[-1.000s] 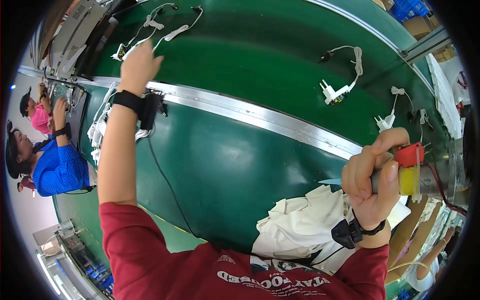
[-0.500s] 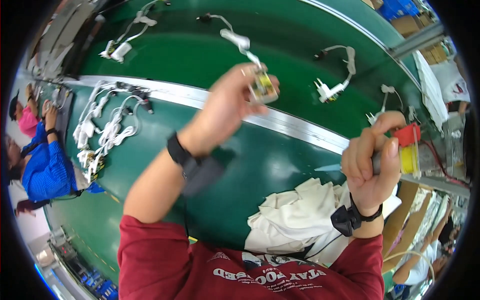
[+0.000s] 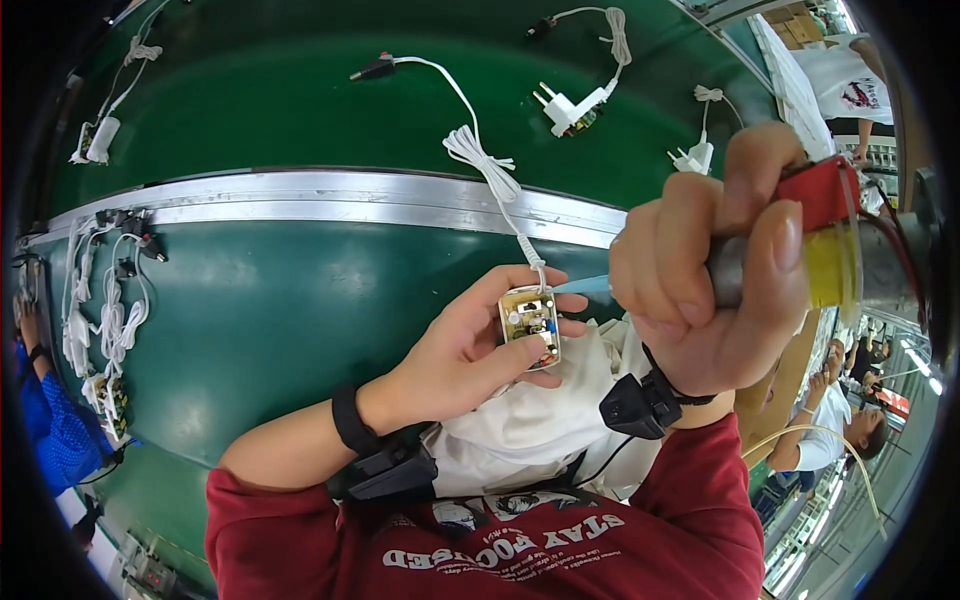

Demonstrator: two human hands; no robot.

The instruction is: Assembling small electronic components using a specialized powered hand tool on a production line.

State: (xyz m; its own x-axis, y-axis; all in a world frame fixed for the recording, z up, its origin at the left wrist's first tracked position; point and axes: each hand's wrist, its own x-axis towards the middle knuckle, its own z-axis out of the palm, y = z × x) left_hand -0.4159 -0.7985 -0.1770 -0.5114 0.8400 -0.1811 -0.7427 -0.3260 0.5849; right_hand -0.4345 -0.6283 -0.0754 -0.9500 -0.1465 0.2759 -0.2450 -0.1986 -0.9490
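In my left hand [image 3: 445, 360] is an open white power adapter [image 3: 522, 312], its circuit board facing up and my thumb pressed on its lower part. The adapter's white cord [image 3: 485, 160] runs up over the metal rail, tied in a bundle, to a black plug end [image 3: 375, 68] on the green belt. My right hand [image 3: 690, 270] is wrapped round a dispensing gun with a grey barrel, a yellow band [image 3: 828, 268] and a red block [image 3: 820, 192]. Its blue tapered nozzle [image 3: 585, 286] points left, the tip at the adapter's upper edge beside the cord entry.
Beyond the metal rail [image 3: 300, 200], the green belt [image 3: 270, 110] carries more corded adapters, one with a two-pin plug [image 3: 565, 108]. Several corded adapters [image 3: 100, 320] lie on the left. White cloth [image 3: 480, 440] lies below my hands. Other people are at both sides.
My left hand has come down from above the rail toward my body, bringing the adapter to the nozzle tip. My right hand and the dispensing gun appear closer and larger.
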